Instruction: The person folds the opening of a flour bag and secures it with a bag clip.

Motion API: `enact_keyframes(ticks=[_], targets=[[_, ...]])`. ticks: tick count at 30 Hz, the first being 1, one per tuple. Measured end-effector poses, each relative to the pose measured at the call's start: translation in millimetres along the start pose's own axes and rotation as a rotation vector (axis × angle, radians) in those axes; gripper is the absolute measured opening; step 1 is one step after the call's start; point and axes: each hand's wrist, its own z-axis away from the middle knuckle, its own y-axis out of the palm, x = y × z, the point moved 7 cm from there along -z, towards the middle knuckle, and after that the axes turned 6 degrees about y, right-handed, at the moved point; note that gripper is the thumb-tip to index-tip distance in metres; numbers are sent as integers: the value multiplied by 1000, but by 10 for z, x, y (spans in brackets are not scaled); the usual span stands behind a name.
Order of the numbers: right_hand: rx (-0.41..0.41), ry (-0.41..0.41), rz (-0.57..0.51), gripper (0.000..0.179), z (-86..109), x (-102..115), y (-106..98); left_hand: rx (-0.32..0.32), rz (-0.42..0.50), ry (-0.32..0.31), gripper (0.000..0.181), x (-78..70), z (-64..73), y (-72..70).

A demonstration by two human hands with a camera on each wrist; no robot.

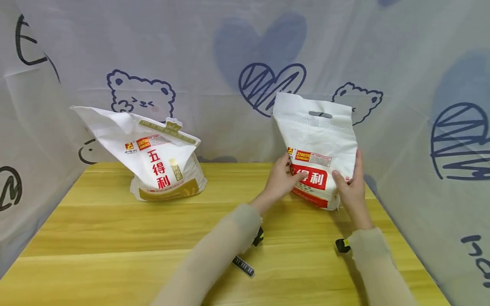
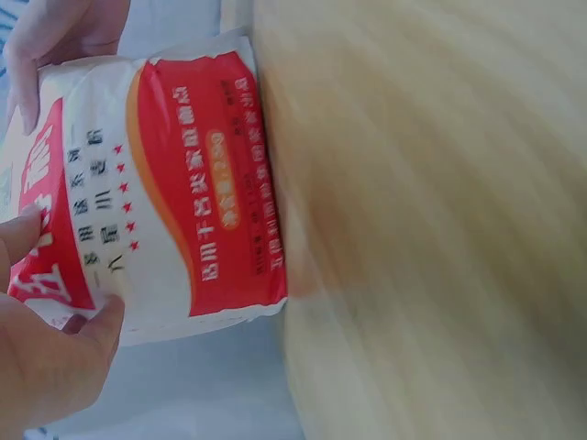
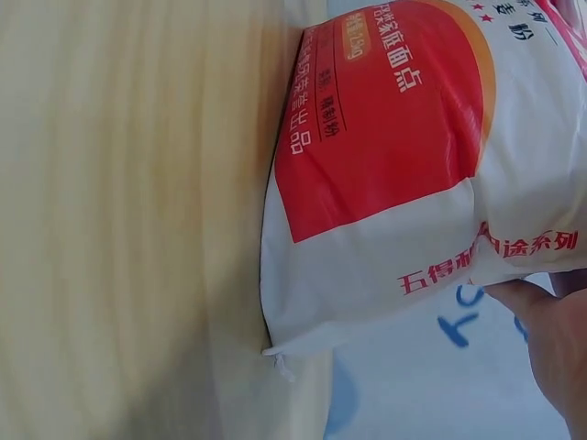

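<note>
Head view: well to the left of both hands' fingers, a white bag with gold trim (image 1: 187, 166) sits on the wooden worktop (image 1: 134, 233), its loose top stretching to the upper left and a gold clip (image 1: 167, 130) across it. Nearer the left hand, below its fingers, a dark marked strip (image 1: 243, 267) lies partly hidden by the sleeve (image 1: 214, 246).

The left hand (image 1: 278, 182) grasps the left side of a red-and-white bag (image 1: 315, 142), thumb on the front over the red panel, partly covering its white characters. The bag is therefore between the two sets of fingers, toward the right of the worktop. Its lower part is plump, with a red band edged in orange near the base; above the fingers, the white top is flat and creased, with a dotted strip and a handle slot. The printed front faces the person, slot end up and base down at the worktop; the long axis is close to upright, the top edge sloping down to the right.

On the right side, the right hand (image 1: 353, 193) grasps the bag too, thumb on the front, other fingers along the side.
</note>
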Motion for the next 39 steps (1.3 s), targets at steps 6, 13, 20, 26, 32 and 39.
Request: enact_keyframes(ticks=[6, 13, 20, 26, 32, 39], targets=[[47, -27, -45, 88, -52, 122, 311, -5, 53, 8, 73, 52, 40, -350], [102, -70, -115, 88, -110, 244, 667, -34, 66, 19, 71, 112, 150, -733], [181, -94, -219, 84, -135, 345, 988, -72, 67, 13, 69, 121, 317, -1055], [238, -145, -295, 80, -168, 422, 1242, -138, 55, 14, 63, 126, 438, -1262], [264, -174, -312, 77, -165, 499, 1447, -191, 43, 17, 61, 141, 535, -1432], [305, -168, -359, 76, -173, 568, 1655, -246, 5, -6, 61, 151, 627, -1612]])
